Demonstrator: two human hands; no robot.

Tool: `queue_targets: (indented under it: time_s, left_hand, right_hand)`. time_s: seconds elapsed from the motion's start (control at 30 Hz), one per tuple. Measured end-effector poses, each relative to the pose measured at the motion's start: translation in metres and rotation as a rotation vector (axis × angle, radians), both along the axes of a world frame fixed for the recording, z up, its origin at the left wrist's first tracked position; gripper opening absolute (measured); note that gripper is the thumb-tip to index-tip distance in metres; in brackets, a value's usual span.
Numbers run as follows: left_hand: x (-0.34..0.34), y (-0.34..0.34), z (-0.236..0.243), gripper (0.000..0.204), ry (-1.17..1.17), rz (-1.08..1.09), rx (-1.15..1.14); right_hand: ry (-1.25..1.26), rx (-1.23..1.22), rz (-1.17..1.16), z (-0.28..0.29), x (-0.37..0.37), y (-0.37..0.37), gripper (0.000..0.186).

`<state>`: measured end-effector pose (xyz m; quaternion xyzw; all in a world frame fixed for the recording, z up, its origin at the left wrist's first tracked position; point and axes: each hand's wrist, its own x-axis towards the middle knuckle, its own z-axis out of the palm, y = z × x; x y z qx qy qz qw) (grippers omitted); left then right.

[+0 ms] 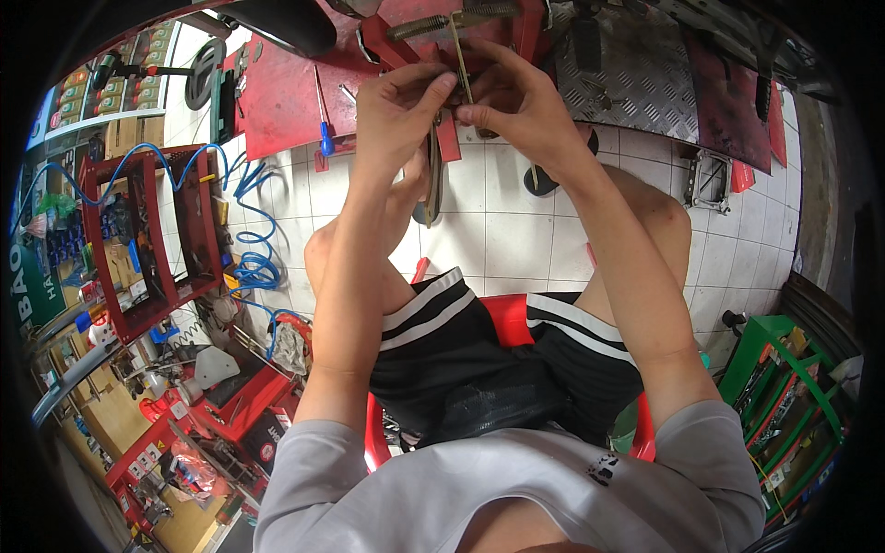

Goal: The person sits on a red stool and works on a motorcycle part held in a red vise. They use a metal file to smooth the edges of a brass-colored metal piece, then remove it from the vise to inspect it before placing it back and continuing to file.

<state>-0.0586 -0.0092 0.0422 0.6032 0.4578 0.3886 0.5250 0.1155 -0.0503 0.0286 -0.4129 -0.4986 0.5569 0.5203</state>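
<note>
Both hands are raised together at the top middle, in front of a red metal frame [528, 32]. My left hand [396, 109] is closed, its thumb and fingers pinching at a small dark part they mostly hide. Opposite it, my right hand [516, 103] curls its fingers and thumb round the same spot. A thin, brass-coloured metal strip [461, 57] stands nearly upright between the hands. Just above my left fingers runs a coil spring [419, 27]. To the left, a screwdriver with a blue handle [325, 138] lies on the red work surface [281, 101].
A coiled blue air hose [256, 269] hangs beside a dark red rack [152, 241] at left. Tools crowd a red cart [241, 401] at lower left. A diamond-plate metal panel [636, 88] lies at upper right. A green rack [761, 355] stands at right. I sit on a red stool [509, 321].
</note>
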Motion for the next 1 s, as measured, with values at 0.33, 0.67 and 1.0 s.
queue_targets:
  time_s: [0.33,0.67,1.0]
  left_hand:
    - [0.0012,-0.0014,0.0003,0.020,-0.061,-0.002,0.029]
    - [-0.0006,0.0000,-0.0002,0.021,-0.054,-0.037,0.054]
    - [-0.0002,0.0007,-0.0035,0.017,-0.068,-0.040,0.107]
  right_hand:
    - [0.047,-0.005,-0.004,0.0001,-0.0005,-0.0005,0.067]
    - [0.038,-0.008,0.001,0.0015,-0.0009,-0.0011,0.067]
    - [0.011,-0.005,-0.005,-0.0007,-0.0017,0.0001,0.068]
